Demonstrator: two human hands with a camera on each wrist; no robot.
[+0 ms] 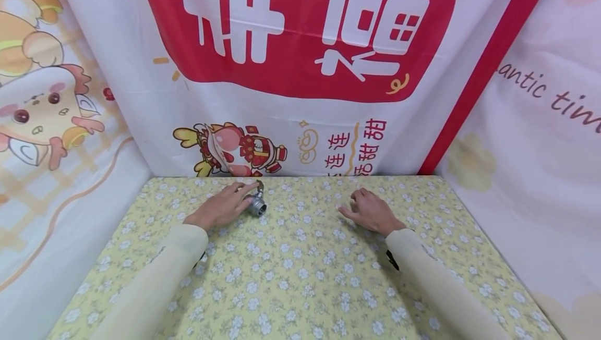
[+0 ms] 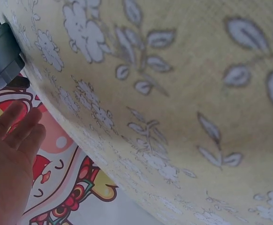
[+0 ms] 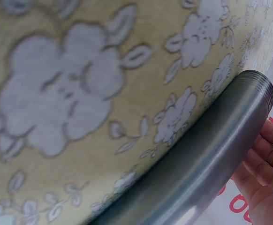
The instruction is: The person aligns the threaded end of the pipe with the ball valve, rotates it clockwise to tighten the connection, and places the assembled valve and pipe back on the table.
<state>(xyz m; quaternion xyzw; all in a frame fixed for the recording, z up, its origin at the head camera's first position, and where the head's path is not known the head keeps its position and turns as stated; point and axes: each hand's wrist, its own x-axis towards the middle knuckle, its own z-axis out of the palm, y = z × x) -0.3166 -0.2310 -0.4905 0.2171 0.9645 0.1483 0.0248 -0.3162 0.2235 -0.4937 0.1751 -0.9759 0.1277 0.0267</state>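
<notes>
A small grey metal valve [image 1: 257, 206] with a threaded opening and a brown lever [image 1: 260, 186] lies on the far part of the table, left of centre. My left hand [image 1: 219, 207] is at its left side, index finger stretched toward the lever and thumb right at the body. In the left wrist view the valve [image 2: 3, 50] is cut off by the frame edge, above loosely extended fingers. My right hand [image 1: 371, 211] is low over the table with fingers slightly bent. Beside it, the right wrist view shows a smooth grey metal pipe [image 3: 197, 154] with a threaded end, hidden in the head view.
A yellow flowered cloth [image 1: 300, 272] covers the table. Behind it hangs a white and red printed curtain [image 1: 300, 87], close to the far edge. More printed cloth walls the left side [image 1: 84, 183] and the right side [image 1: 526, 183].
</notes>
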